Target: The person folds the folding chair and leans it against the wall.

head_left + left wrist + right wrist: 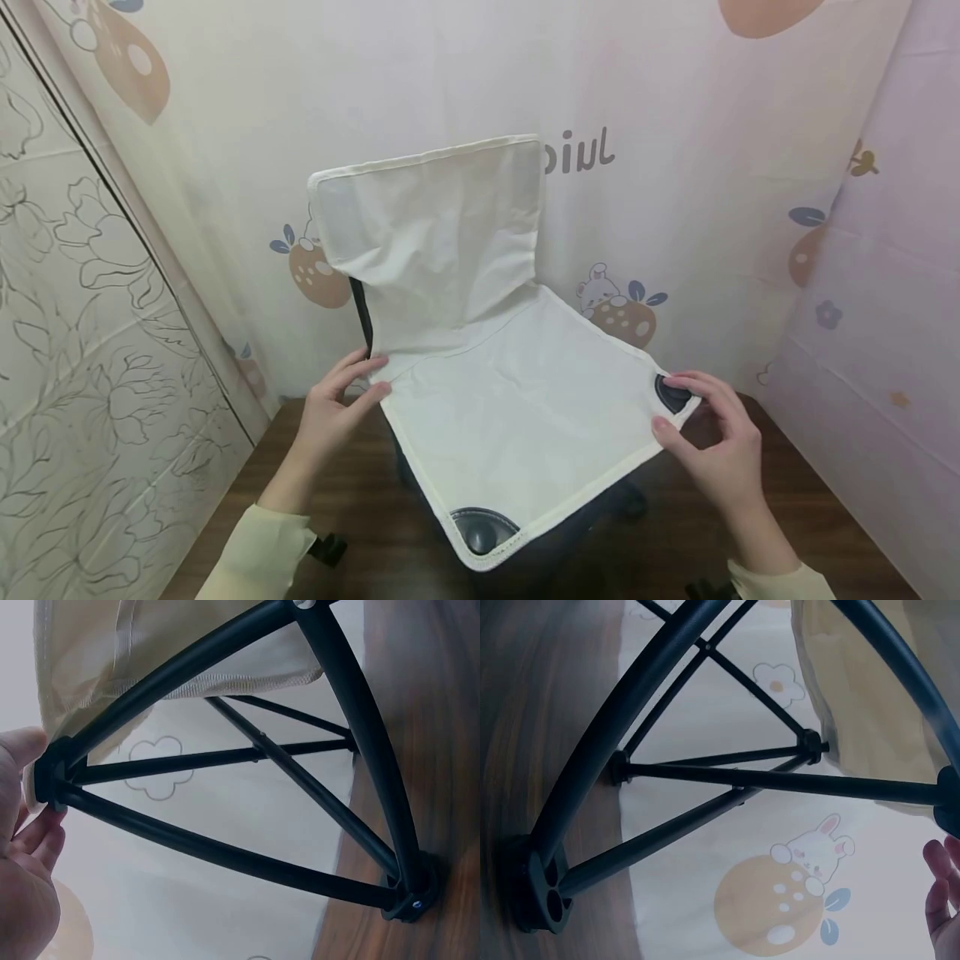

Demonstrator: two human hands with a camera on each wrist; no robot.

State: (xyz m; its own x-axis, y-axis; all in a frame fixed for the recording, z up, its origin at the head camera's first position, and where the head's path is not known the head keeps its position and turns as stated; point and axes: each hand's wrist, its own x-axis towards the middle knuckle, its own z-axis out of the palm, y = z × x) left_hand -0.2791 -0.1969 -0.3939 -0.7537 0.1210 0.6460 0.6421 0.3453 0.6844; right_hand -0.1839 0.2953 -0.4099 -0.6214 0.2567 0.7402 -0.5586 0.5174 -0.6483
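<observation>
A folding chair with a cream fabric seat (517,400) and an upright cream backrest (442,233) stands on the table. Its frame of dark tubes (225,859) crosses beneath the fabric. My left hand (333,408) grips the chair's left side by the backrest; in the left wrist view, thumb and fingers lie around a black plastic joint (52,774). At the front right corner my right hand (716,450) holds the seat, index finger on the black corner patch (672,393) and thumb on the front hem. The front left patch (482,531) bulges slightly.
Beneath the chair is a dark wooden tabletop (345,492). A printed curtain (675,167) hangs close behind, with a floral panel (90,333) at the left and a pinkish sheet (877,350) at the right. A black foot joint (536,889) rests on the wood.
</observation>
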